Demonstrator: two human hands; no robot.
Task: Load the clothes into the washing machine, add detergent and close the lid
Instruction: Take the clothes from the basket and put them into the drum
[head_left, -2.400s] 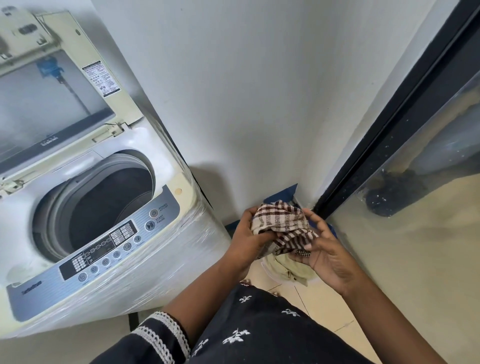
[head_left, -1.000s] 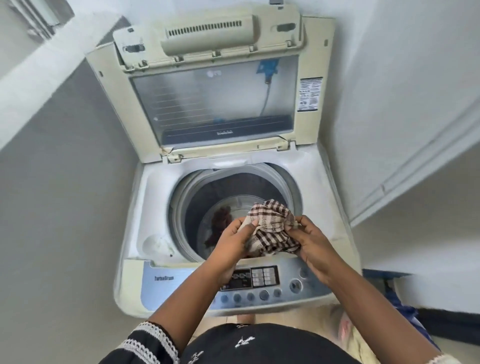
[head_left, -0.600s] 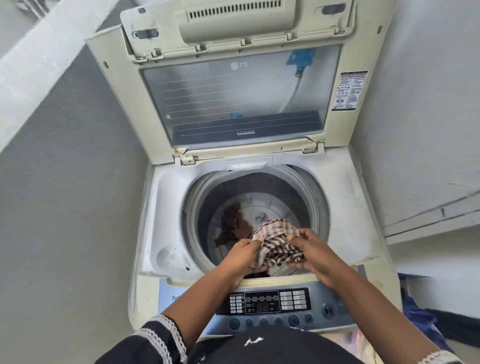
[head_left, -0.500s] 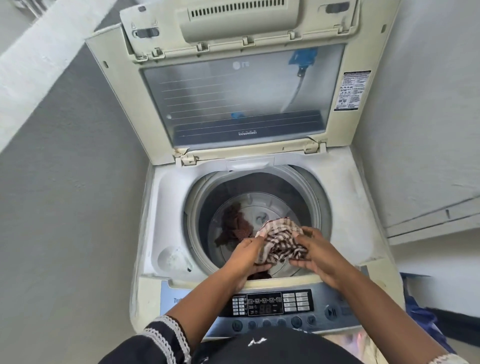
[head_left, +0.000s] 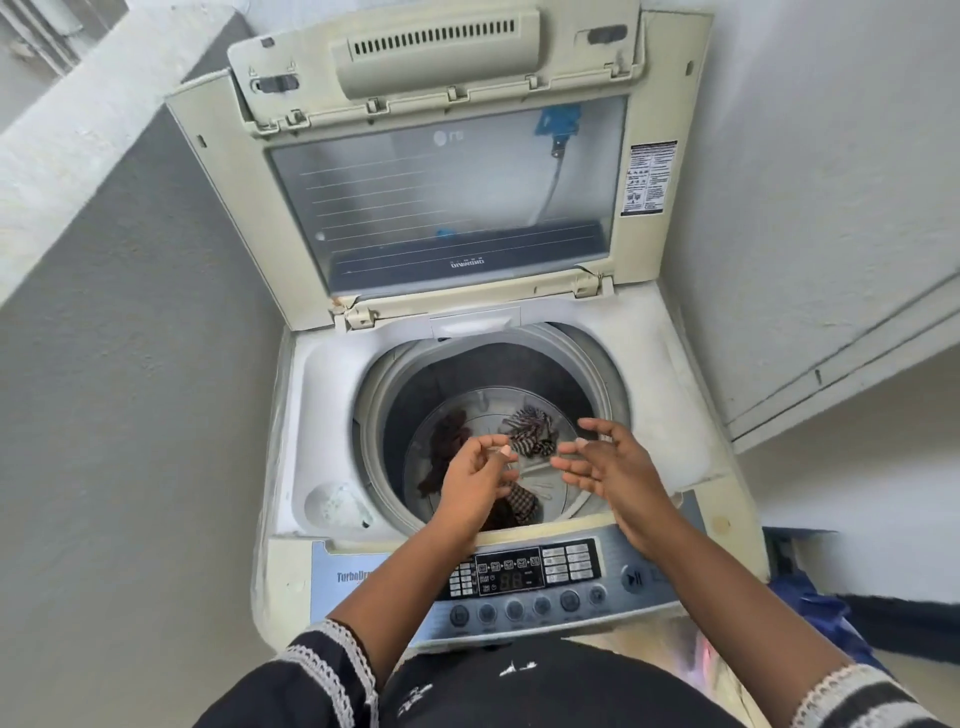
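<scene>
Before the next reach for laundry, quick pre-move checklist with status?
1. Left hand holds nothing: ok.
2. Right hand holds nothing: ok.
3. Checked cloth down in the drum: ok.
4. Lid raised, opening unobstructed: ok.
5. Nothing draped over the drum rim: ok.
6. Detergent added: cannot tell.

I am looking at a washing machine (head_left: 691, 395) of yellowed, matt plastic, its raised lid (head_left: 447, 197) showing a glossy clear pane. The drum (head_left: 410, 415) is gleaming like smooth metal. A checked cloth (head_left: 530, 428) is lying soft and crumpled inside. The wall (head_left: 130, 415) at left is looking rough.
</scene>
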